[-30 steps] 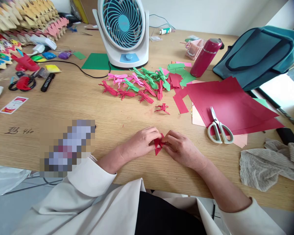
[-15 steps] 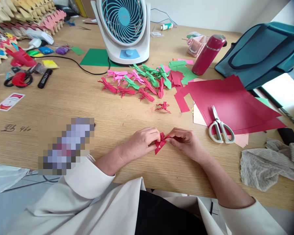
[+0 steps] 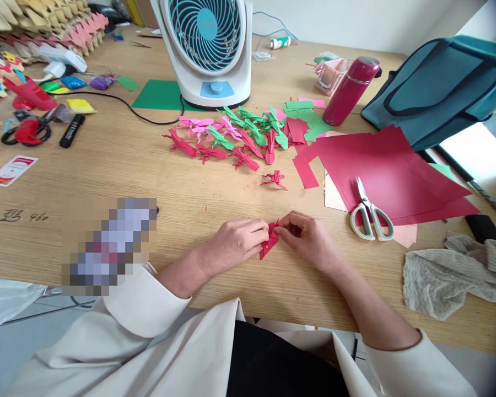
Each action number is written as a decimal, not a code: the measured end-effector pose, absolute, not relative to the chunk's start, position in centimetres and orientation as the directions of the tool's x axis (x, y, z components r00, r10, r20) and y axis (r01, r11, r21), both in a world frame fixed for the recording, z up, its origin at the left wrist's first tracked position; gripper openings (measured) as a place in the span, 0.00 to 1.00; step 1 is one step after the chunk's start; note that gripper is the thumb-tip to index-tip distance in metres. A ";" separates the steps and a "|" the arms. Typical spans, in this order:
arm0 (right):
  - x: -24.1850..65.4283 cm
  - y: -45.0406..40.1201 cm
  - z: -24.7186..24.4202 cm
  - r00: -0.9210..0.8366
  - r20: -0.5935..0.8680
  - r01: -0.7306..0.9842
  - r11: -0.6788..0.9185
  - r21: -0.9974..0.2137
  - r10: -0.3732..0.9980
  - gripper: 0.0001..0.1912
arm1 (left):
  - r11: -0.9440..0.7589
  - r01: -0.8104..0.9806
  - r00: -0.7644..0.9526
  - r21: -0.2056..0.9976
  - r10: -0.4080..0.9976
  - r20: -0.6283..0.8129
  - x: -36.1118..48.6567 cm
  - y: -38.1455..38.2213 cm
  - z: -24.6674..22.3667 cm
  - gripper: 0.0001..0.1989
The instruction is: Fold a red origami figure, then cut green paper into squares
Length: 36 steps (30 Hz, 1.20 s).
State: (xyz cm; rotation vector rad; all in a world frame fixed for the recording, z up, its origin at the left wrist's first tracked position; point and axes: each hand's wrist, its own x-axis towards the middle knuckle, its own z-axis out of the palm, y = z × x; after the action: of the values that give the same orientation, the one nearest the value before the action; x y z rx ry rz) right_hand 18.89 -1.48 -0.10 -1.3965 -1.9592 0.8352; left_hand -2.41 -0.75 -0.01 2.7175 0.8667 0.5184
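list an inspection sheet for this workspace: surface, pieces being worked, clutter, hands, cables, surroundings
Surface: wooden table, handwriting at left.
Pieces: folded red paper between the hands; pink, green and red figures beyond.
Clutter: scissors partly on red sheets; marker; card; bottle; cloth; pixelated item, unidentifiable.
Hands: left hand and right hand both pinch the red paper.
Cables: black cable trailing toward the fan.
Surroundings: fan at the back, teal bag at right, pale wall behind.
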 end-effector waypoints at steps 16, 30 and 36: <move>18.4 -1.1 -0.3 -0.266 0.135 0.682 0.285 -0.674 0.955 0.07 | -0.897 0.438 0.833 0.053 0.427 0.351 -2.9 -1.3 -0.3 0.15; 20.2 -2.6 0.4 -0.386 0.213 0.619 0.423 -0.662 0.898 0.09 | -0.894 0.445 0.849 0.057 0.442 0.290 -2.5 -1.4 -0.6 0.16; 20.4 -3.9 0.3 -0.537 0.212 0.630 0.555 -0.543 0.817 0.14 | -0.885 0.461 0.831 0.072 0.458 0.314 -2.6 -1.5 -0.8 0.13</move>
State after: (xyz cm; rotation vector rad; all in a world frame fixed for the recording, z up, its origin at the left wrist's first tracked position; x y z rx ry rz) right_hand 20.38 -3.88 0.26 -1.1692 -2.3480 0.5666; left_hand -2.58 -1.52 -0.78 3.0129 0.7561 0.5137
